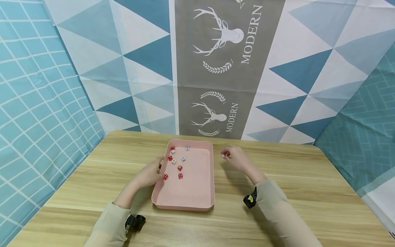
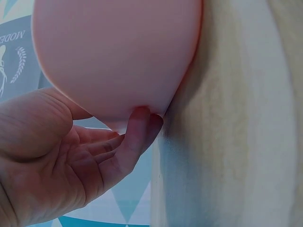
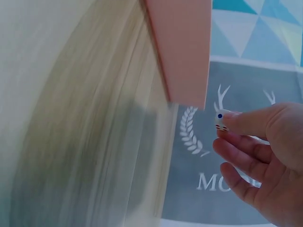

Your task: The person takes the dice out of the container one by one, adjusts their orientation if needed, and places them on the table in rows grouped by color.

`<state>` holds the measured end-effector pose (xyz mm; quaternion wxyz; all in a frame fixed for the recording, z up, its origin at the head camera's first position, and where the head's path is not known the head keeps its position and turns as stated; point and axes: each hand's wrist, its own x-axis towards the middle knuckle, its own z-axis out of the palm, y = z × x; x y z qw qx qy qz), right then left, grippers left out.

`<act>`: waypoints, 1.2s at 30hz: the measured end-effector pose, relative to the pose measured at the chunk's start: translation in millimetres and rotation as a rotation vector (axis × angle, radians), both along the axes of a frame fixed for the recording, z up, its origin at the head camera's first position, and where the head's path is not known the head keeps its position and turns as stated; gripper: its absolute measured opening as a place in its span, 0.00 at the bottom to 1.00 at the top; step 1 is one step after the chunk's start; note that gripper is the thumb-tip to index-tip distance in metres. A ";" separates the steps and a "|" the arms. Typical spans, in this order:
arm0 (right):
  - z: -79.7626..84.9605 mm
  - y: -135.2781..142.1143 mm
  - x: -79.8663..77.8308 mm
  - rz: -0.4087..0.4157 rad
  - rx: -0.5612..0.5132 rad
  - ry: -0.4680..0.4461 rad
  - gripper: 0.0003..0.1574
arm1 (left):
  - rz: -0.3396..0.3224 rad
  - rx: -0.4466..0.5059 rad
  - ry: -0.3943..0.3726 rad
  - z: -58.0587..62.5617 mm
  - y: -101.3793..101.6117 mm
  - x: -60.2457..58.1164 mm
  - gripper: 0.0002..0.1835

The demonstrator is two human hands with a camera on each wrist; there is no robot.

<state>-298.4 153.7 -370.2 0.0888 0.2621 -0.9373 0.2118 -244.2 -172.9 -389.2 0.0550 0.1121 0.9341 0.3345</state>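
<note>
A pink rectangular tray (image 1: 191,192) stands on the wooden table. My left hand (image 1: 150,173) grips its left wall; in the left wrist view the thumb passes behind the wall and the curled fingers (image 2: 128,142) touch the outside. Beyond the tray's right side, my right hand (image 1: 239,158) pinches a white die (image 3: 221,120) with blue and red pips between thumb and fingers, above the table. A bit of red shows at these fingertips in the head view; I cannot tell what it is. Inside the tray, red dice (image 1: 180,168) and white dice (image 1: 183,159) lie scattered, mostly toward the left and back.
The wooden table (image 1: 296,178) extends on both sides of the tray. Behind it hangs a patterned cloth (image 1: 148,68) with triangles and deer heads. Blue tile-patterned cloth (image 1: 37,85) covers the left side. Each wrist wears a small black camera (image 1: 250,199).
</note>
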 end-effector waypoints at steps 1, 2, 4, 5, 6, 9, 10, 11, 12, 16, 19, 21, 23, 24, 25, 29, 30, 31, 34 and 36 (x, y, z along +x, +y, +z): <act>-0.4 2.4 -1.4 -0.004 0.007 -0.006 0.11 | 0.000 0.001 -0.001 -0.1 -0.1 0.0 0.34; -0.7 4.6 -2.5 -0.010 0.011 -0.014 0.11 | -0.005 0.000 0.000 -0.3 -0.4 0.0 0.34; -1.5 9.0 -5.0 -0.022 0.021 -0.021 0.11 | -0.001 -0.003 0.001 -0.2 -0.3 0.2 0.34; -2.1 11.2 -6.2 -0.027 0.025 -0.024 0.11 | -0.001 -0.004 0.001 -0.3 -0.4 0.1 0.35; -2.8 13.3 -7.4 -0.033 0.031 -0.023 0.11 | -0.003 -0.007 0.003 -0.3 -0.4 0.1 0.35; -4.2 18.7 -10.4 -0.058 0.040 -0.026 0.11 | 0.006 -0.008 0.001 0.3 -0.2 -0.1 0.35; -4.6 20.3 -11.4 -0.065 0.043 -0.028 0.11 | 0.003 -0.009 0.003 0.6 -0.2 -0.2 0.35; -5.0 21.9 -12.5 -0.070 0.044 -0.032 0.12 | 0.001 -0.011 0.004 0.5 -0.4 -0.4 0.35; -5.5 23.4 -13.5 -0.078 0.047 -0.036 0.12 | 0.001 -0.013 0.006 0.7 -0.5 -0.6 0.35; -9.3 28.9 -17.4 -0.119 0.071 -0.063 0.13 | -0.002 -0.015 0.009 0.6 -0.7 -0.7 0.35; -11.9 32.4 -19.6 -0.144 0.089 -0.088 0.12 | 0.000 -0.010 0.006 0.2 -0.6 -0.3 0.34; -13.0 34.0 -20.8 -0.154 0.090 -0.101 0.11 | -0.002 -0.009 0.005 0.1 -0.6 -0.2 0.34; -14.1 35.5 -21.8 -0.161 0.086 -0.111 0.10 | 0.003 -0.008 0.001 0.0 -0.4 -0.2 0.34; -14.8 36.3 -22.5 -0.162 0.085 -0.113 0.10 | 0.004 -0.007 -0.001 0.0 -0.3 -0.2 0.34; -15.8 37.2 -23.5 -0.159 0.085 -0.112 0.10 | 0.004 -0.005 -0.002 0.2 -0.3 -0.2 0.34; -18.3 39.5 -25.4 -0.165 0.086 -0.125 0.08 | 0.011 0.000 -0.009 0.5 -0.2 -0.3 0.35; -18.9 40.0 -25.8 -0.163 0.093 -0.127 0.08 | 0.011 0.003 -0.010 0.6 -0.2 -0.3 0.35; -19.4 40.4 -26.1 -0.159 0.101 -0.127 0.07 | 0.012 0.004 -0.012 0.7 -0.2 -0.3 0.35; -21.5 41.7 -27.0 -0.150 0.126 -0.126 0.06 | 0.016 0.010 -0.023 0.7 0.3 -0.2 0.35; -22.7 42.2 -27.5 -0.145 0.136 -0.123 0.06 | 0.015 0.013 -0.028 0.5 0.5 -0.1 0.35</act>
